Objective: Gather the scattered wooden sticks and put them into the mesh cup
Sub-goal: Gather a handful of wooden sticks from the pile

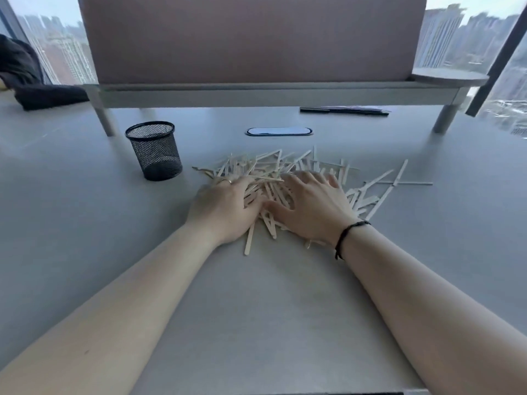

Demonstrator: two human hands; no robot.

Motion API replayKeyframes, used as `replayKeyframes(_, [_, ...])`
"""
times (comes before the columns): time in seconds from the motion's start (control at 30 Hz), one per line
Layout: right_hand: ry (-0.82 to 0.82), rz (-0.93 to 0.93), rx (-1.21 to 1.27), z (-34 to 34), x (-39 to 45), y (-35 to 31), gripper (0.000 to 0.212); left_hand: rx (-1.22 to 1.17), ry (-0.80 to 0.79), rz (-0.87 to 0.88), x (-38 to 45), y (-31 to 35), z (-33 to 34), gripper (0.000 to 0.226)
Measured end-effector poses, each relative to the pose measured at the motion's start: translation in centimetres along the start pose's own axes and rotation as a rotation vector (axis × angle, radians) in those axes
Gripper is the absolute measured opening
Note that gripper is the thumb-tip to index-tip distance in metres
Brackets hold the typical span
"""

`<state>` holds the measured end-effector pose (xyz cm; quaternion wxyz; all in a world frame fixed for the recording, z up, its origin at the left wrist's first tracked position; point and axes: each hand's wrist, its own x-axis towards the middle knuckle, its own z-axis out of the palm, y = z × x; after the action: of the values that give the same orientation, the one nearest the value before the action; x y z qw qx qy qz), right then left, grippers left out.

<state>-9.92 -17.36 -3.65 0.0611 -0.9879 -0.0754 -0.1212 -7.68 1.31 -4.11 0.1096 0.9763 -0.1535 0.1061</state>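
A heap of pale wooden sticks [273,169] lies on the grey table [256,309], spreading out to the right, where a few loose sticks [399,181] lie apart. My left hand [225,206] rests on the heap's left side, fingers curled into the sticks. On the middle of the heap my right hand [308,206] lies flat with fingers spread. A black mesh cup [154,151] stands upright to the left of the heap, apart from both hands. It looks empty.
A raised shelf with a pinkish panel [256,89] spans the back of the table on grey legs. A white cable slot [279,131] and black pens [342,110] lie beneath it. Dark cloth [34,92] sits at the far left. Windows stand behind.
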Motion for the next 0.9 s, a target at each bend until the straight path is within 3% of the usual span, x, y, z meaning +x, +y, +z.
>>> replayKeyframes(0.17, [-0.046,0.020,0.053,0.6,0.9,0.5,0.080,0.002,0.037,-0.003,1.2,0.1,0.6,0.064])
replayKeyframes(0.33, [-0.041,0.024,0.116,0.6,2.0,0.7,0.076,-0.054,0.015,0.026,2.0,-0.2,0.8,0.048])
replayKeyframes(0.47, [-0.005,-0.018,0.168,0.8,2.1,1.0,0.063,-0.090,-0.003,0.015,2.0,-0.4,0.5,0.057])
replayKeyframes(0.6, [0.013,-0.047,0.214,0.7,2.0,1.1,0.062,-0.035,-0.010,0.003,1.9,-0.4,0.6,0.062])
replayKeyframes(0.9, [0.041,-0.040,0.279,0.1,1.5,1.5,0.064,-0.101,0.050,-0.026,2.2,-0.7,0.5,0.044])
